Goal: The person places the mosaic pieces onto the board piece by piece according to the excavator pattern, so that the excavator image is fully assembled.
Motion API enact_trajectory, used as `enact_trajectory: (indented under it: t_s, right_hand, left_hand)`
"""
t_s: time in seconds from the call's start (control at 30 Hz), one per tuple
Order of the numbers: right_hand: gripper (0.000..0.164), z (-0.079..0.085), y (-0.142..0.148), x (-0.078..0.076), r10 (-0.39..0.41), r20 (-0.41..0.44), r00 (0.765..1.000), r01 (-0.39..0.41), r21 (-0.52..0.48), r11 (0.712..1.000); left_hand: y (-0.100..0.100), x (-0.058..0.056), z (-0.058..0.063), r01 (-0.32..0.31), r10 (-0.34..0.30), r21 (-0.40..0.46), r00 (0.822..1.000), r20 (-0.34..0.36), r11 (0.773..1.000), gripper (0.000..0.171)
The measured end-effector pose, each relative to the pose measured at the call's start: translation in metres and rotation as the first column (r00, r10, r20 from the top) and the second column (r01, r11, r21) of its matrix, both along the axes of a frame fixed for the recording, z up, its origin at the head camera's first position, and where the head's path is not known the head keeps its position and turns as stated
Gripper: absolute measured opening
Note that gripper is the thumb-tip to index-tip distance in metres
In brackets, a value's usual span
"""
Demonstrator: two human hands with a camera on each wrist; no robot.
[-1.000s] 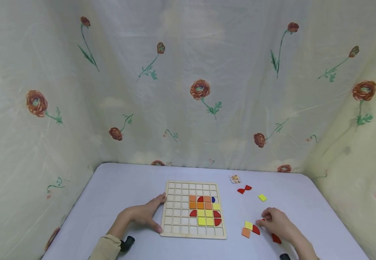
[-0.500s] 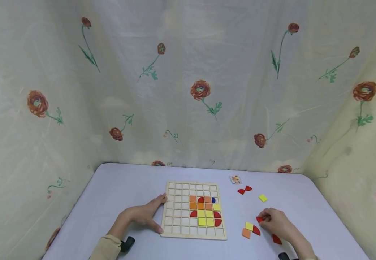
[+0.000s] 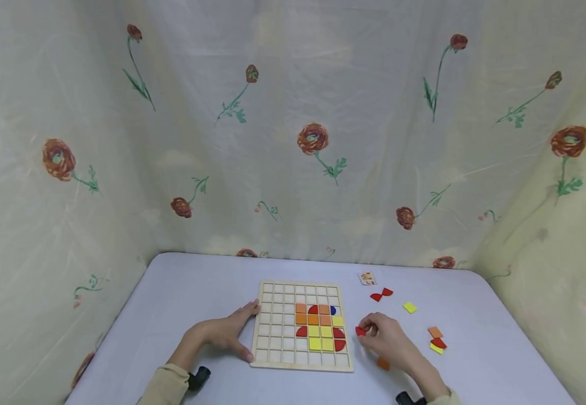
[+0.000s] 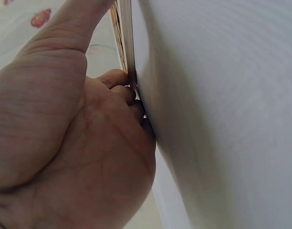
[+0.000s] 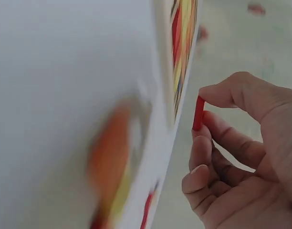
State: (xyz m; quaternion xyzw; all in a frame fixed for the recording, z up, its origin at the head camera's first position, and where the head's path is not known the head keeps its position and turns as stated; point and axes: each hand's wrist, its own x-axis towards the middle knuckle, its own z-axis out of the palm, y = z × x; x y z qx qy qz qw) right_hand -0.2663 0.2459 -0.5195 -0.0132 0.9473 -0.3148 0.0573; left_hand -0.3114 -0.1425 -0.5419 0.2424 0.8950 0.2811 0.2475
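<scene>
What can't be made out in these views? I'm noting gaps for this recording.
- Card, head view: its picture is too small to read.
- Red piece, head view: the right hand covers part; right wrist view shows it only edge-on.
- Orange tile, head view: partly hidden by that hand.
- Left hand, left wrist view: top edge cuts off the thumb tip.
</scene>
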Motion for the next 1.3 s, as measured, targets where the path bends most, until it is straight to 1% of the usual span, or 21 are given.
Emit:
enact_trajectory:
  t_s: [0.03, 0.1, 0.2, 0.27, 0.4, 0.47, 0.6, 0.73, 0.87, 0.97, 1.1, 1.2, 1.3]
  right_hand:
    - [0.02, 0.0, -0.011, 0.0, 0.028, -0.003, 1.0, -0.028, -0.008, 1.0]
    - [0.019, 0.0, -0.031, 0.001, 0.111, -0.026, 0.994, -0.111, -0.018, 0.994]
    - [0.017, -0.001, -0.057, 0.002, 0.234, -0.059, 0.97, -0.236, -0.021, 0.972]
    - [0.016, -0.002, -0.071, 0.002, 0.298, -0.071, 0.952, -0.3, -0.022, 0.954]
    - [0.013, -0.008, -0.092, 0.0, 0.383, -0.068, 0.921, -0.385, -0.012, 0.923]
    - [0.013, -0.011, -0.098, -0.001, 0.408, -0.063, 0.911, -0.409, -0.014, 0.912]
    - [0.01, -0.014, -0.103, -0.005, 0.416, -0.046, 0.908, -0.417, -0.024, 0.909]
    - [0.008, -0.011, -0.103, -0.008, 0.41, -0.023, 0.912, -0.411, -0.042, 0.911]
    - [0.007, -0.01, -0.105, -0.009, 0.41, -0.025, 0.912, -0.411, -0.015, 0.912]
    - [0.009, -0.009, -0.106, -0.009, 0.407, -0.024, 0.913, -0.407, 0.005, 0.913]
    - [0.015, -0.006, -0.099, -0.006, 0.397, -0.034, 0.917, -0.398, -0.004, 0.917]
    - [0.016, -0.001, -0.085, -0.001, 0.37, -0.048, 0.928, -0.371, -0.03, 0.928]
    - [0.018, 0.007, -0.066, 0.004, 0.308, -0.024, 0.951, -0.308, -0.04, 0.95]
  left_hand:
    - [0.0, 0.0, 0.0, 0.0, 0.0, 0.002, 1.0, 0.001, 1.0, 0.126]
    - [0.0, 0.0, 0.0, 0.0, 0.0, 0.006, 1.0, 0.004, 1.0, 0.126]
    - [0.001, 0.0, 0.001, -0.004, 0.004, 0.011, 1.0, 0.01, 1.0, 0.126]
    - [0.001, 0.0, 0.001, -0.005, 0.005, 0.01, 1.0, 0.012, 1.0, 0.126]
    - [0.001, 0.001, 0.002, -0.002, 0.002, 0.017, 1.0, 0.01, 1.0, 0.126]
    - [0.001, 0.001, 0.002, -0.001, 0.001, 0.023, 1.0, 0.015, 1.0, 0.126]
    - [0.002, 0.002, 0.002, -0.005, 0.004, 0.027, 1.0, 0.026, 1.0, 0.125]
    - [0.002, 0.001, 0.002, -0.012, 0.011, 0.013, 1.0, 0.027, 1.0, 0.124]
    - [0.002, 0.001, 0.004, -0.008, 0.008, 0.018, 1.0, 0.025, 1.0, 0.124]
    - [0.002, 0.002, 0.005, -0.004, 0.003, 0.023, 1.0, 0.023, 1.0, 0.123]
    - [0.002, 0.003, 0.004, 0.001, -0.001, 0.025, 1.0, 0.024, 1.0, 0.123]
    - [0.003, 0.002, 0.003, 0.001, -0.002, 0.022, 1.0, 0.022, 1.0, 0.123]
    - [0.003, 0.001, 0.002, -0.002, 0.002, 0.01, 1.0, 0.016, 1.0, 0.124]
